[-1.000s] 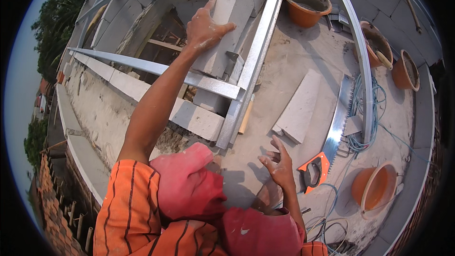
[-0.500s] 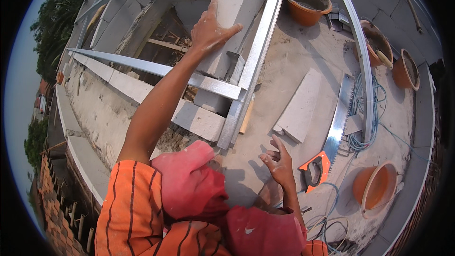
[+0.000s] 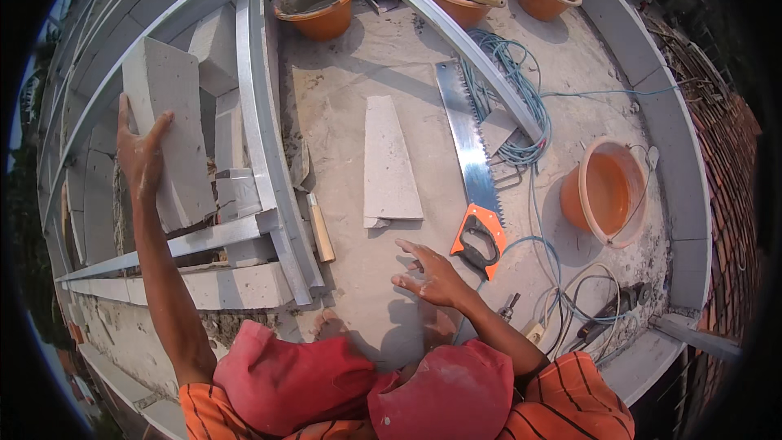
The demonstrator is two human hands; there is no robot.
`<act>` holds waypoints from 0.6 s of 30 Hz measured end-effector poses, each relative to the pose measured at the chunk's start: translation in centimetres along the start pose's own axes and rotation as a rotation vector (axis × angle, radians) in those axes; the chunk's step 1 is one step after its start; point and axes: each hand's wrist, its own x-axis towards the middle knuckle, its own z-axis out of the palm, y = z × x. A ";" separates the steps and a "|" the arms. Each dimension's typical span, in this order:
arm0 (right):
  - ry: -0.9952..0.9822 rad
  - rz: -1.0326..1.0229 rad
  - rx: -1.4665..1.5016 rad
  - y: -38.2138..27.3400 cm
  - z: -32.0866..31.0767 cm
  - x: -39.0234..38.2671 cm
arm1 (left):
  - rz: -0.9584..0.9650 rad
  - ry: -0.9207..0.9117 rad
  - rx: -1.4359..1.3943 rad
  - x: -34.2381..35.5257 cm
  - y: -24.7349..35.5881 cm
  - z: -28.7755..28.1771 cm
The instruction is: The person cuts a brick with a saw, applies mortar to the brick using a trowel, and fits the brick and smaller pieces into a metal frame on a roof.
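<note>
My left hand [image 3: 143, 151] is shut on a pale aerated concrete block [image 3: 171, 165], fingers on one side and thumb across its face, inside the silver metal frame [image 3: 249, 90] at the left. Another block [image 3: 213, 53] sits just behind it. My right hand [image 3: 428, 277] hangs open over the concrete floor, fingers spread and holding nothing, short of a tapered offcut block [image 3: 391, 163] that lies flat. To its right lies a large handsaw [image 3: 479, 240] with an orange and black handle. A wooden-handled tool [image 3: 322, 228], partly hidden, rests beside the frame.
Three orange buckets [image 3: 318, 20] of grey mortar stand at the back; another orange bucket [image 3: 580, 200] is on the right. A coiled blue hose [image 3: 521, 151], cables and dark tools [image 3: 599, 322] lie nearby. A low block parapet [image 3: 684, 187] edges the floor, with roof tiles beyond.
The view has swung right and the scene sits further left. The block in my left hand has shifted left from the long rail, showing more behind it. My right hand reaches slightly further forward.
</note>
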 end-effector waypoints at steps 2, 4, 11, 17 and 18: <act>0.062 0.011 -0.056 1.2 -2.2 -1.5 | 0.082 0.080 -0.119 1.8 -1.4 -2.7; 0.088 -0.017 -0.074 1.4 -3.5 -2.3 | 0.297 0.110 -0.203 5.0 -6.2 -9.1; 0.194 0.079 0.138 3.3 -6.3 -1.9 | -0.296 -0.100 -0.821 -0.4 2.1 -5.3; 0.148 0.001 0.198 0.0 -9.1 8.1 | -0.061 -0.026 -0.270 -1.7 3.8 -2.1; 0.158 -0.018 0.161 -0.8 -9.9 10.3 | -0.017 -0.017 -0.263 -1.1 2.8 -1.9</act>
